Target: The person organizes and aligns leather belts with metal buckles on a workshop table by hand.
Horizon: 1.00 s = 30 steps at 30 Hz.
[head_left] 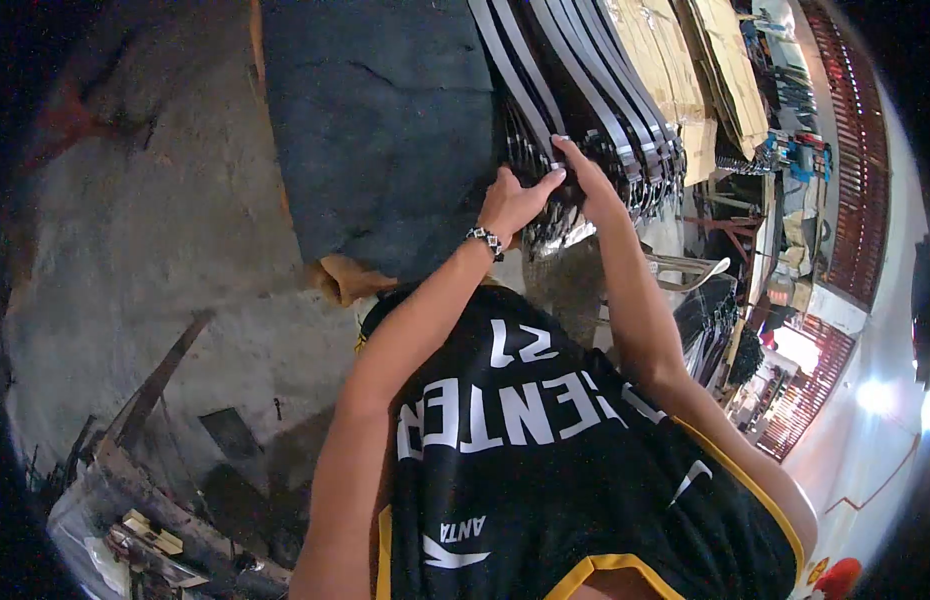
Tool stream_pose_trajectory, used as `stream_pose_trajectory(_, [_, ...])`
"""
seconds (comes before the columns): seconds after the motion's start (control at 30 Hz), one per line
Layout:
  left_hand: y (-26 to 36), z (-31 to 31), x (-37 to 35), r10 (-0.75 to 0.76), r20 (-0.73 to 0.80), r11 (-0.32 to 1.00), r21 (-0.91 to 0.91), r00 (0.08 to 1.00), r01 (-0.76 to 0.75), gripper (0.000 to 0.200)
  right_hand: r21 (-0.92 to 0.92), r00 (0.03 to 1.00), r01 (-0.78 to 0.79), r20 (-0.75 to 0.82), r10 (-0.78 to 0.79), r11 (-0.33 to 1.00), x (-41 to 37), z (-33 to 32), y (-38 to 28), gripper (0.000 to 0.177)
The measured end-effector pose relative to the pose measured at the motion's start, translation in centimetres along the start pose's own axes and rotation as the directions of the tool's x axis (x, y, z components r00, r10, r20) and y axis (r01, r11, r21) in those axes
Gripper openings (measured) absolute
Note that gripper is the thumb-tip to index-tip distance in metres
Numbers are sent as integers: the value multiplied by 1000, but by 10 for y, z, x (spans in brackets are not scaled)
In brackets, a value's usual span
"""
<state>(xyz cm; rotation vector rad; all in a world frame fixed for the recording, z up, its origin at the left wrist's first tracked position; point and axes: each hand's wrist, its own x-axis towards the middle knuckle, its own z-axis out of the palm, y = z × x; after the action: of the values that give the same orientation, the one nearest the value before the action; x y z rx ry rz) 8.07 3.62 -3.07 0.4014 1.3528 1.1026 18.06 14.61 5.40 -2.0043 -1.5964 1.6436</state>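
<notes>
A thick bundle of long dark belts (585, 85), with glossy grey faces, lies fanned side by side. Its shiny ends (640, 175) hang over the near edge of the work surface. My left hand (517, 203), with a patterned bracelet at the wrist, is closed at the ends of the leftmost belts. Its thumb lies along them; the other fingers are mostly hidden. Just to the right, my right hand (588, 183) pinches one of these belts close to its end. Both hands nearly touch. Left of the belts, a dark cloth-like sheet (385, 150) covers the surface.
Brown cardboard (675, 70) lies right of the belts. A curled brown edge (345, 280) sticks out under the dark sheet. Beyond my right arm are a pale chair (690, 268) and more dark straps (700, 320). Scraps and a clear plastic bag (105, 520) lie at lower left.
</notes>
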Motion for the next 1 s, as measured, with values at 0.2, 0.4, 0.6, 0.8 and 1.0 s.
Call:
stream_pose_trajectory(0.2, [25,-26,-19,-27,-31,999,22,999,28,115,183,989,-137,85,123,974,19,2,15,43])
stream_pose_trajectory(0.4, [13,-14,-6,7,59,997,-83,998,-2,121,2,932,234,285,-225,972,26,-20,30,59])
stream_pose_trajectory(0.6, [13,-4,3,92,-41,994,64,995,-89,106,145,989,-69,140,49,987,-39,7,-26,66])
stream_pose_trajectory(0.8, [67,-4,-26,191,29,904,385,981,-187,118,26,988,-33,150,29,999,-45,-18,-51,78])
stream_pose_trajectory(1.0, [162,0,-77,473,-80,805,445,878,-393,98,290,994,7,101,-38,957,-93,-42,-113,53])
